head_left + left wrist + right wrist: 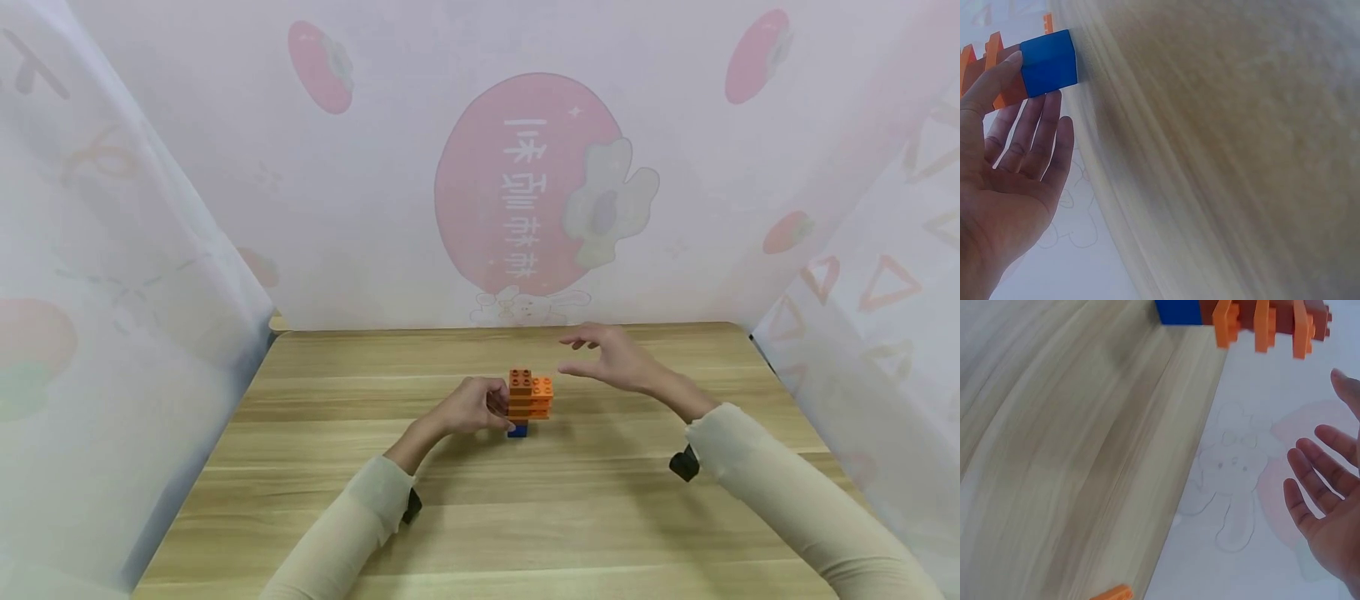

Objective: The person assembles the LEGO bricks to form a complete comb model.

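A small stack of toy building bricks point(520, 385) stands upright on the table, with a blue brick point(1050, 62) at its bottom and brown bricks above. Thin orange pieces point(1264, 325) jut out from its right side, one above another. My left hand point(471, 406) holds the stack low down from the left, its thumb against the lower brown brick and its fingers behind. To the right of the stack and apart from it, my right hand point(611, 358) hovers with fingers spread and nothing in them.
Another orange piece point(1113, 592) shows at the bottom edge of the right wrist view. The wooden table point(337, 500) ends at a white printed curtain point(375, 208) behind, and similar cloth hangs on both sides.
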Demonstrator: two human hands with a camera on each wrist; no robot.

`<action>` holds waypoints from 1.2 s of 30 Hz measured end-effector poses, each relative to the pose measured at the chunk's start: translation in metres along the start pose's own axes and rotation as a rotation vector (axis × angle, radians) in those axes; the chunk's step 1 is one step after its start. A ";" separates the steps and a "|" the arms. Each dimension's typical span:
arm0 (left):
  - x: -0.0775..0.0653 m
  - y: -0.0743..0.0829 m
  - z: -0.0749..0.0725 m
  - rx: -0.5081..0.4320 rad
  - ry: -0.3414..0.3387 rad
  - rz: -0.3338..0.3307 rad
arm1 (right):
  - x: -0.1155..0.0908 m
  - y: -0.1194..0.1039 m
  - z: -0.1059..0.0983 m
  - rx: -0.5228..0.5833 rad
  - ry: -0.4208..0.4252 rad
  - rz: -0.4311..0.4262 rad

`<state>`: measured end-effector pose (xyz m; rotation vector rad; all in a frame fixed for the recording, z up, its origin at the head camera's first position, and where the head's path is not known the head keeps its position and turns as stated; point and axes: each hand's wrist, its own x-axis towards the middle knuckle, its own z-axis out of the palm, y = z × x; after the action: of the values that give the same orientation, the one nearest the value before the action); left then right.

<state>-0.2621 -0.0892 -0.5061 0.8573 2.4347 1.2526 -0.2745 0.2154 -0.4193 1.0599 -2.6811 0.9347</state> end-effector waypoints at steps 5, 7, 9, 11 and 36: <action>0.000 -0.001 0.000 -0.001 -0.004 -0.001 | -0.004 0.013 -0.006 -0.003 -0.039 0.033; 0.000 -0.001 0.000 -0.004 -0.008 -0.004 | -0.007 0.018 -0.009 0.005 -0.049 0.038; 0.000 -0.001 0.000 -0.007 -0.009 -0.004 | -0.009 0.024 -0.011 0.011 -0.055 0.038; 0.000 -0.001 0.000 -0.011 -0.010 -0.002 | -0.011 0.030 -0.013 0.015 -0.065 0.042; -0.001 -0.001 0.001 -0.032 -0.004 0.022 | -0.041 0.106 -0.032 -0.007 -0.112 0.150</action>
<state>-0.2611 -0.0899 -0.5080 0.8792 2.4018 1.2926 -0.3163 0.3179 -0.4597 0.9477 -2.8881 0.9137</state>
